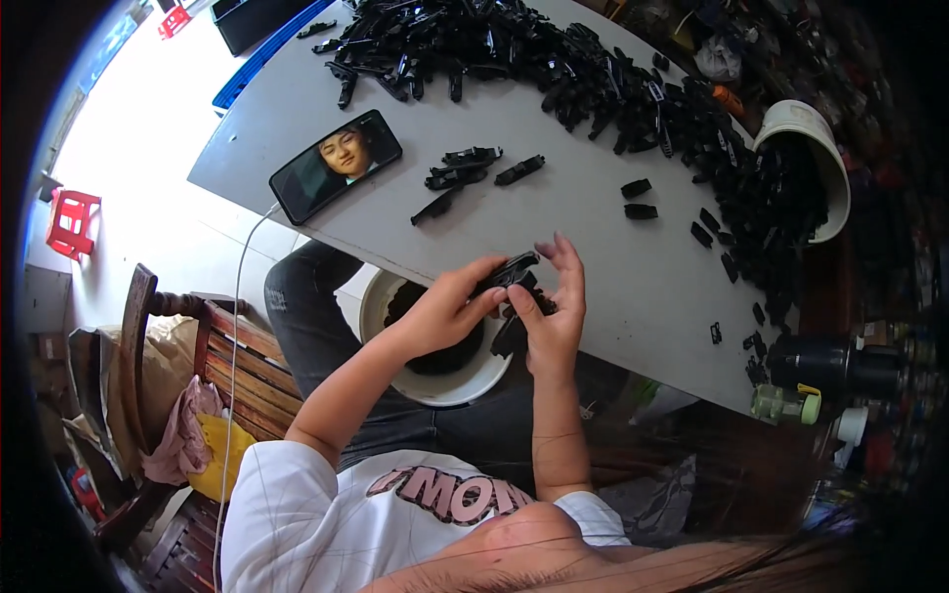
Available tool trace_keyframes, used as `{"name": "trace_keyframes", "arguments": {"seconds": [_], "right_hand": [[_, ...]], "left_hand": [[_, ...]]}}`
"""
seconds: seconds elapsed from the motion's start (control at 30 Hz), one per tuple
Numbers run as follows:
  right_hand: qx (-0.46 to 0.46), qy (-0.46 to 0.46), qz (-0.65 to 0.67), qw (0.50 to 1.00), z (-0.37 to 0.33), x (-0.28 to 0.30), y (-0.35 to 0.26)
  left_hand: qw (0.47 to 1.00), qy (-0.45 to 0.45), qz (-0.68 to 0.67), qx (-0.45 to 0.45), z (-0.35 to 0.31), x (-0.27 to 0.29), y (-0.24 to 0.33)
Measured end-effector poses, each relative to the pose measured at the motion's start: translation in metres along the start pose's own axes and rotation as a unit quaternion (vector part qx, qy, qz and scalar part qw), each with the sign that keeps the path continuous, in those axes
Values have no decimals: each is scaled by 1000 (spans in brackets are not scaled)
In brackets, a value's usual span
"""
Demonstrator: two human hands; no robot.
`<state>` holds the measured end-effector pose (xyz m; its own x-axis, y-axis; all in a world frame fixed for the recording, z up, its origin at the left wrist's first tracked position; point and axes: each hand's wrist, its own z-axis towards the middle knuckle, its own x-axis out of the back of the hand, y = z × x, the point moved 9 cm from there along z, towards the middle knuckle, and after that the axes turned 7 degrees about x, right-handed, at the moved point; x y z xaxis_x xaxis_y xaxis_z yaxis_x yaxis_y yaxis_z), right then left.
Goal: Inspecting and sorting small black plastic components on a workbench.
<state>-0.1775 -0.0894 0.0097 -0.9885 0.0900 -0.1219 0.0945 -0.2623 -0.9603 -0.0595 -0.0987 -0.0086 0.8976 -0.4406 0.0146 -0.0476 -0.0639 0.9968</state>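
Observation:
My left hand [445,304] pinches a small black plastic part [510,272] at the near edge of the table. My right hand [556,331] meets it from the other side, its thumb against that part and its fingers raised. Another black piece [509,337] shows below, by my right palm; how it is held is partly hidden. Under my hands, a white bucket [486,385] with dark contents stands between my legs. Just beyond them on the table lie several loose black parts [460,166], and two more [641,211] are further right.
A big heap of black parts [474,44] covers the table's far side and runs down the right. There a white bucket [840,178] lies tipped, spilling parts. A phone [381,148] on a white cable [235,376] leans at left, near a wooden chair [247,346]. A bottle [781,403] stands right.

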Motion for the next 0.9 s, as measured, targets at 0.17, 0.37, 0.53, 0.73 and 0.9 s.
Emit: {"name": "trace_keyframes", "arguments": {"seconds": [0.17,0.37,0.53,0.73,0.9], "right_hand": [[-112,-61,123,984,-22,-10,36],[-120,-89,159,976,-42,-24,46],[-156,-69,144,975,-56,-16,61],[-85,-138,-25,986,-59,-23,53],[-2,51,-197,979,12,78,32]], "left_hand": [[990,6,125,-58,-23,4,3],[1000,6,16,3,-45,9,-24],[998,-1,64,-2,-46,7,-19],[940,-16,336,-62,-46,20,-13],[861,291,406,-100,-20,78,34]]}}
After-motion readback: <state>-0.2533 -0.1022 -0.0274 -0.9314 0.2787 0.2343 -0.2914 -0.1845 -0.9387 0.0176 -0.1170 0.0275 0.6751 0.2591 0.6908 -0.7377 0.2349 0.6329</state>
